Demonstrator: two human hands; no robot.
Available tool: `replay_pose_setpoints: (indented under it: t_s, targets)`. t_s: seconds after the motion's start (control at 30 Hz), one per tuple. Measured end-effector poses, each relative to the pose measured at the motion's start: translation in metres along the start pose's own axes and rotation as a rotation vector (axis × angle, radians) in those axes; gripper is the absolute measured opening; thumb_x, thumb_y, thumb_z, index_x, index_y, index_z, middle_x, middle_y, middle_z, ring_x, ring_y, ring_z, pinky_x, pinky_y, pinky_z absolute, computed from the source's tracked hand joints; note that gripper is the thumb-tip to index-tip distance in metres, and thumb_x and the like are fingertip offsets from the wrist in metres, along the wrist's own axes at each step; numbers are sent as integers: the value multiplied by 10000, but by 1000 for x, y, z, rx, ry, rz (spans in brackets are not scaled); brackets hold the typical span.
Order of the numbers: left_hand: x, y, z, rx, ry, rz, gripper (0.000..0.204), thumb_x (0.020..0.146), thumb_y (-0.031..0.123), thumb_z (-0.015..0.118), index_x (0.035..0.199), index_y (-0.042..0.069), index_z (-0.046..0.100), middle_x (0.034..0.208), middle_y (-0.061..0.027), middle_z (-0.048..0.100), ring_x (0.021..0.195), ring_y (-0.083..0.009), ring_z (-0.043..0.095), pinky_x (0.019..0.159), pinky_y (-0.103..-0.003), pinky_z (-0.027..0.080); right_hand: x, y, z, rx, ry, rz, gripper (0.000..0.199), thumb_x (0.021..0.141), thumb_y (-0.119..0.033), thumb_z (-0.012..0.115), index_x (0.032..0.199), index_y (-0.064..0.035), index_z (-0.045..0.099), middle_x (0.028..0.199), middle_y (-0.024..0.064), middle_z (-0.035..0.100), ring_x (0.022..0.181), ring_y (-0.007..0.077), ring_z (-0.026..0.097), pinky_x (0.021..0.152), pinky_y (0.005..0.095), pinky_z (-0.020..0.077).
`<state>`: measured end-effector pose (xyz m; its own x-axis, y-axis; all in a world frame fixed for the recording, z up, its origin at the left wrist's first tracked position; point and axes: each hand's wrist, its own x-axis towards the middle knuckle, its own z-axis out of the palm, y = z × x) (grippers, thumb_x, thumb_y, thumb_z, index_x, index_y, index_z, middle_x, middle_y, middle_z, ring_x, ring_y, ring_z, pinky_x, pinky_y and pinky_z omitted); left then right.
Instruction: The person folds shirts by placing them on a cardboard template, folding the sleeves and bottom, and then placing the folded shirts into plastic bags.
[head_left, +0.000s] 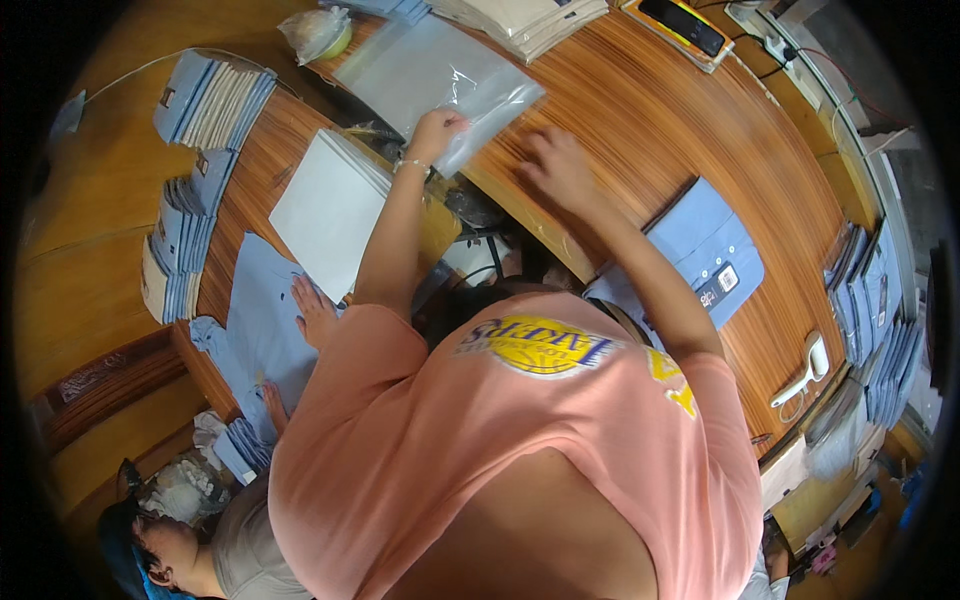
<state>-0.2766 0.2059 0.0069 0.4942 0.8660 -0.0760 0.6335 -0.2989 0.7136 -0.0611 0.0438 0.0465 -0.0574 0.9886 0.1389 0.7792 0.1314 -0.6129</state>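
Transparent plastic bags (410, 75) lie in a flat stack at the far edge of the wooden table. My left hand (437, 135) is on the stack's near side, its fingertips pinched together on the film of a bag. To the right, just past the bags, my right hand (560, 172) hovers over the wood with its fingers apart, slightly curled and a little blurred; nothing shows in it. Close to my right forearm lies a folded light-blue shirt (715, 235) with a tag on it. White sheets of card (330, 210) are stacked left of my left forearm.
A co-worker's hands (315, 312) press a blue garment (262, 310) at the left. Piles of folded shirts (215, 105) stand at the left edge, more shirts (880, 300) at the right. A white handheld scanner (805, 370) and a phone (685, 25) lie on the table (650, 100).
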Motion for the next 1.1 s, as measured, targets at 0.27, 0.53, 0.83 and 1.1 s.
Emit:
replay_pose_setpoints:
  t_s: [0.27, 0.53, 0.83, 1.1]
  targets:
    - [-54, 134, -58, -136, 444, 395, 184, 920, 115, 427, 898, -5, 564, 853, -140, 628, 738, -218, 593, 678, -300, 445, 70, 5, 85, 43, 57, -43, 727, 823, -438, 572, 1345, -7, 305, 1370, 206, 327, 1311, 323, 261, 1052, 508, 201]
    - [-55, 245, -46, -698, -515, 365, 250, 974, 280, 332, 1069, 80, 450, 1135, -154, 572, 828, -186, 619, 589, -258, 514, 8, -22, -92, 384, 541, -667, 337, 676, -160, 689, 986, -41, 630, 1001, 130, 600, 966, 276, 568, 855, 382, 444]
    - [14, 300, 161, -1457, -815, -209, 933, 805, 747, 163, 1366, 11, 279, 1414, -209, 293, 1311, -353, 269, 1073, -469, 218, -147, 65, -165, 963, 790, 640, 272, 920, -329, 494, 936, -58, 510, 654, -32, 462, 537, 89, 443, 532, 247, 417]
    - [-34, 296, 236, -1130, -1071, -123, 489, 929, 245, 426, 1282, -83, 344, 1264, -272, 444, 1178, -319, 470, 958, -399, 434, -211, 102, -162, 470, 779, 842, 397, 864, -326, 567, 1116, -38, 458, 785, 27, 549, 591, 89, 474, 515, 259, 392]
